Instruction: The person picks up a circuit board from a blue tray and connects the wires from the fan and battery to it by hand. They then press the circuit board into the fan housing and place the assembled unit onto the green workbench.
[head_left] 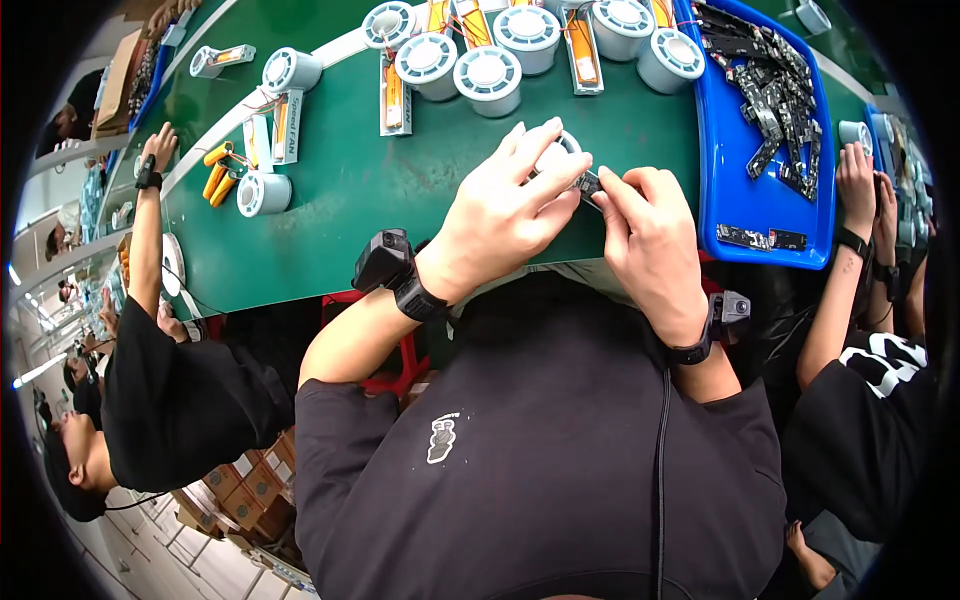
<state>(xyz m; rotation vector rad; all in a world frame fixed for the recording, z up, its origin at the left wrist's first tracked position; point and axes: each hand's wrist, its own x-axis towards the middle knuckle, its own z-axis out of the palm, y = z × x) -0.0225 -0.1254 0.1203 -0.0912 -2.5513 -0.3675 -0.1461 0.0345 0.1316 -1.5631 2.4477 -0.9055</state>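
My left hand (505,205) is closed around a round white-and-grey fan unit (571,142), whose body is mostly covered by my fingers. Close beside it, my right hand (652,225) pinches a small dark circuit board (589,184) between thumb and fingertips, against the fan unit's near side. Whether the board is fixed to the unit cannot be seen. Both hands are just above the near edge of the green table (350,210).
Several fan units (488,78) with wired orange battery cells (393,98) stand at the far side. At right, a blue tray (735,195) holds a heap of circuit boards (768,95). More units (264,194) and yellow cells (218,178) lie left. Co-workers sit on both sides.
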